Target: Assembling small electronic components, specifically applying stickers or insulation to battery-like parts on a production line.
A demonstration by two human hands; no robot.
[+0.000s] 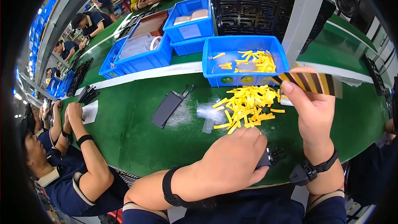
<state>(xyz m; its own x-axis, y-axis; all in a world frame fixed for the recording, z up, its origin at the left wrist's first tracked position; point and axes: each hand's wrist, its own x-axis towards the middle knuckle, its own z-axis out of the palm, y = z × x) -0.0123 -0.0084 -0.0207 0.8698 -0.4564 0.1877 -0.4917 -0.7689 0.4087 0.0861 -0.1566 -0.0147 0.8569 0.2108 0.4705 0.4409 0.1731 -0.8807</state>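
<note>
My left hand (232,159) is closed at the front of the table, its thumb against a dark grey flat piece (263,160) with a black, metal-tipped end sticking out to the right. The hand covers most of that piece. My right hand (314,112), raised higher, pinches a clear sheet with yellow and dark stripes (309,84) between thumb and fingers. Between and beyond the hands lies a loose pile of yellow strips (251,103). To its left, a similar dark grey flat piece (169,108) with short black leads rests on the green table (132,137).
A blue bin (244,79) with more yellow strips stands behind the pile. Other blue bins (143,60) sit back left. Clear film (210,112) lies beside the pile. A grey post (304,16) rises at back right. A co-worker (78,170) works close at left.
</note>
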